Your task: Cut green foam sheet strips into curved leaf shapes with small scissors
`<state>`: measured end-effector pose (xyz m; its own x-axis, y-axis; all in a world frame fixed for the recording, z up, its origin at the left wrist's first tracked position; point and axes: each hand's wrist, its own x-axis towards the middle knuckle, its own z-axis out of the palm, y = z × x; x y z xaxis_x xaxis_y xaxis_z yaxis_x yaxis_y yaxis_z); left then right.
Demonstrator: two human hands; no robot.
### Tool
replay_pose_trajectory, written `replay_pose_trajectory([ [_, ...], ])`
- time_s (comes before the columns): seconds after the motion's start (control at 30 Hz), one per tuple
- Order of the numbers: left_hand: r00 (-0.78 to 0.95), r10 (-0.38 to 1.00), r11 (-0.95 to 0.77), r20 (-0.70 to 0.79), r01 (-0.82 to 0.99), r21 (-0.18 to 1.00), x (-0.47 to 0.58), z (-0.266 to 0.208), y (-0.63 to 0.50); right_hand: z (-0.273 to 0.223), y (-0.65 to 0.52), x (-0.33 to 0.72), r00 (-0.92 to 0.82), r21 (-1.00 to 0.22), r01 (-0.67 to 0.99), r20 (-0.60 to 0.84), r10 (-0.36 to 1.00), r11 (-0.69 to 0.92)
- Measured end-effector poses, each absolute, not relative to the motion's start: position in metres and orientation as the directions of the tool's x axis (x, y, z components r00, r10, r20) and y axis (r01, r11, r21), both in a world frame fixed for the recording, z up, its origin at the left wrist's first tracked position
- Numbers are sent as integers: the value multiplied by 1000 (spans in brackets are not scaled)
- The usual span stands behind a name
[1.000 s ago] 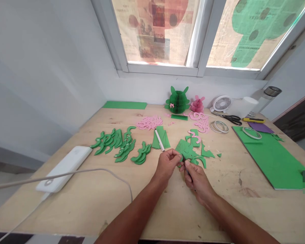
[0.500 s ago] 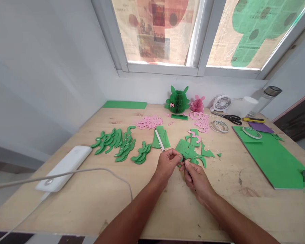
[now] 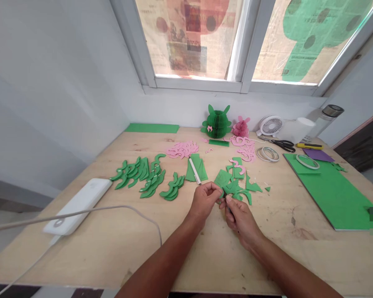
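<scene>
My left hand (image 3: 205, 200) is closed in a pinch at the near edge of the green paper scraps (image 3: 234, 188); a small green paper piece seems to be between its fingertips, mostly hidden. Close beside it, my right hand (image 3: 241, 218) is wrapped round a slim dark tool (image 3: 231, 212) that looks like small scissors, its tip meeting the left fingertips. Just beyond the left hand, a white pen-like tool (image 3: 194, 170) rests on a stack of green paper pieces (image 3: 200, 165). Curved green cutouts (image 3: 153, 182) lie in overlapping rows to the left.
Pink cutouts (image 3: 182, 150) lie farther back. By the wall stand a green paper honeycomb figure (image 3: 218, 124), a pink one (image 3: 240, 127) and a fan (image 3: 270, 125). Black-handled scissors (image 3: 286, 145), tape rolls (image 3: 267, 154) and green sheets (image 3: 335, 198) are right, a white power bank (image 3: 81, 205) left.
Both hands keep nearly the same place and grip. The view has shifted very slightly; nothing on the table has visibly moved.
</scene>
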<state>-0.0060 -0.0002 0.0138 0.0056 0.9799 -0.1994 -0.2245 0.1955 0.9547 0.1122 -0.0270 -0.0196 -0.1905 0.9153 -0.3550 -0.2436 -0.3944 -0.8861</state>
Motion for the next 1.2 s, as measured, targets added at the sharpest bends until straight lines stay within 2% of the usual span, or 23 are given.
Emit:
replay_pose_trajectory([
  [0.83,-15,976,206,-217,-249,946,-6,15,-1,-16,-27,111,-160,-895,-216,-363,918,-391],
  [1.0,-75,974,188,-215,-263,946,-12,13,3,-13,-25,115,-169,-894,-248,-340,925,-374],
  [1.1,-85,983,146,-165,-193,970,-15,8,6,-10,-22,121,-156,-891,-303,-304,940,-338],
  [1.2,-35,999,32,-29,84,996,-16,0,6,-7,-19,127,-121,-889,-357,-260,958,-287],
])
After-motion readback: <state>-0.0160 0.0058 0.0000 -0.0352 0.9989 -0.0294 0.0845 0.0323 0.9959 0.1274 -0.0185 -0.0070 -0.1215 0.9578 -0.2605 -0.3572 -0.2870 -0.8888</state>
